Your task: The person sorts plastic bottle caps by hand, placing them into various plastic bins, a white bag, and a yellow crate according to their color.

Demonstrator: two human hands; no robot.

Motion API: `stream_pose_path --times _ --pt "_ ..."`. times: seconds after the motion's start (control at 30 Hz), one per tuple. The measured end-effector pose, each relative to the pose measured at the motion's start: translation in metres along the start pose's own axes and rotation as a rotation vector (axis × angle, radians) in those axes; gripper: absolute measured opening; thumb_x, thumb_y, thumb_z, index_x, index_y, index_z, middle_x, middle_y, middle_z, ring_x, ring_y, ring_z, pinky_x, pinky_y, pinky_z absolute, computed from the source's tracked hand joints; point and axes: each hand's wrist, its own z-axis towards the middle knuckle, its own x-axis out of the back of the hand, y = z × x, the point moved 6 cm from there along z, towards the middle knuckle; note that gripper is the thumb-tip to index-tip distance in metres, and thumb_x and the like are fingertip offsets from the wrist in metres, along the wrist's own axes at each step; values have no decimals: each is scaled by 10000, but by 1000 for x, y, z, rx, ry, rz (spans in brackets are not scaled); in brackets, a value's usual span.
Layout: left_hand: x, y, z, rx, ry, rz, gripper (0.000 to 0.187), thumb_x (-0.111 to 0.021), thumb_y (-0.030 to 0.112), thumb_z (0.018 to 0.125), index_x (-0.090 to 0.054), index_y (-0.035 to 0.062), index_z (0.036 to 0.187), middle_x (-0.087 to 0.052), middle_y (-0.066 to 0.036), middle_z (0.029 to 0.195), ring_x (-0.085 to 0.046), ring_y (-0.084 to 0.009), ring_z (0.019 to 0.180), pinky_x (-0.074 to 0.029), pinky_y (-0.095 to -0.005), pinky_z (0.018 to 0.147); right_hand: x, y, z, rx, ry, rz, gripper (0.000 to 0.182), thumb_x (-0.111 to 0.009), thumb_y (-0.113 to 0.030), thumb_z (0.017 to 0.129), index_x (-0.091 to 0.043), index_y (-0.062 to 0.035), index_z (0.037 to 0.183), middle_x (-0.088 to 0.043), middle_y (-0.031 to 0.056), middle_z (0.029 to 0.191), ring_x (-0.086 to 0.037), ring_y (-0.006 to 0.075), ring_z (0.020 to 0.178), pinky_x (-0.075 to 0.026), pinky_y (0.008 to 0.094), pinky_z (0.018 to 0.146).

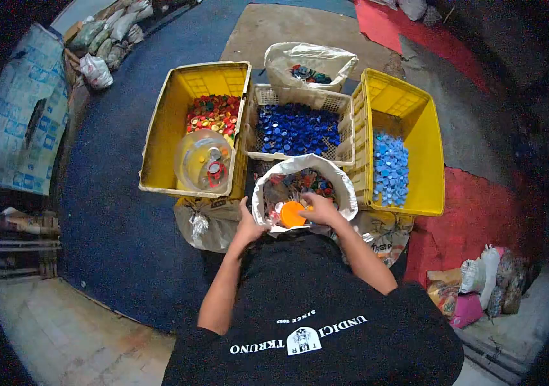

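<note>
In the head view, a white sack (344, 183) with its rim rolled down stands open right in front of my body, with mixed caps and plastic scraps inside. My left hand (249, 226) is at the sack's near left edge, its thumb pointing up outside and its fingers closed on the rim. Inside the mouth, my right hand (321, 211) has its fingers closed at the right edge of a round orange lid (292, 215). Small white and clear pieces lie beside the lid. My right fingertips are partly hidden.
A yellow crate (159, 154) at left holds red and yellow caps and a clear round tub (192, 154). Dark blue caps fill a white basket (300, 157); light blue caps lie in the right yellow crate (425, 161). Behind stands another white sack (281, 58). Bags (474, 276) sit at right.
</note>
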Motion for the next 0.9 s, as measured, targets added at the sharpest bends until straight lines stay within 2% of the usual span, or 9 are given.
stream_pose_path --times 0.07,0.17,0.27,0.37,0.43,0.6,0.67,0.77,0.9 --pt "-14 -18 -2 -79 28 -167 1040 -792 53 607 -116 103 1395 -497 -226 1199 -556 -279 1067 -447 -365 924 -29 -6 24 65 -9 -83 784 -743 -463 693 -475 -57 1308 -529 226 1247 -553 353 1110 -454 418 929" --pt "-5 14 -25 83 -34 -279 1013 -750 0 613 -116 125 1393 -554 -203 1110 -602 -237 954 -494 -341 822 -66 -12 26 -150 -181 -156 895 -736 -540 655 -415 -96 1362 -389 259 1372 -451 427 1208 -378 482 1008" --pt "-4 27 -41 68 14 -261 954 -724 -23 645 -140 120 1385 -557 -165 1031 -601 -212 888 -496 -324 758 -94 9 26 -29 -99 -531 807 -722 -473 671 -399 -241 1374 -355 151 1421 -291 434 1332 -361 637 955" --pt "-1 29 -51 40 33 -236 885 -701 -43 679 -166 117 1367 -543 -126 964 -601 -201 837 -495 -306 722 -57 23 23 -136 -159 -626 716 -690 -396 709 -427 -221 1352 -421 155 1353 -312 426 1319 -361 630 959" --pt "-2 26 -58 97 9 -285 828 -669 -52 696 -179 90 1349 -530 -142 1002 -592 -210 906 -492 -305 753 -25 43 23 -125 -90 -721 692 -681 -371 729 -437 -152 1338 -437 202 1308 -435 422 1203 -379 562 971" --pt "-12 21 -60 47 -38 -132 750 -642 -22 694 -201 32 1298 -467 -213 1109 -553 -304 1037 -446 -363 888 16 87 29 -120 210 -357 563 -627 -103 737 -473 -134 1278 -546 203 1112 -582 405 935 -488 478 819" --pt "-20 25 -62 23 -70 -113 697 -622 5 669 -230 2 1245 -402 -269 1176 -477 -401 1142 -357 -411 1005 23 53 12 -44 259 -396 555 -626 -98 725 -491 -131 1262 -550 196 1110 -578 399 949 -483 479 819" --pt "-25 31 -64 -33 -89 2 679 -606 -2 659 -242 -11 1233 -394 -275 1177 -445 -392 1171 -349 -404 1010 10 17 -2 127 469 -489 506 -630 -103 683 -567 -115 1185 -552 171 1123 -550 379 1016 -465 472 848" --pt "-18 36 -63 -49 -111 -67 652 -583 3 660 -260 19 1226 -401 -278 1162 -460 -424 1121 -355 -388 997 -45 -26 -6 281 176 -309 404 -632 -146 682 -631 -99 1083 -534 137 1150 -474 334 1138 -389 455 968"
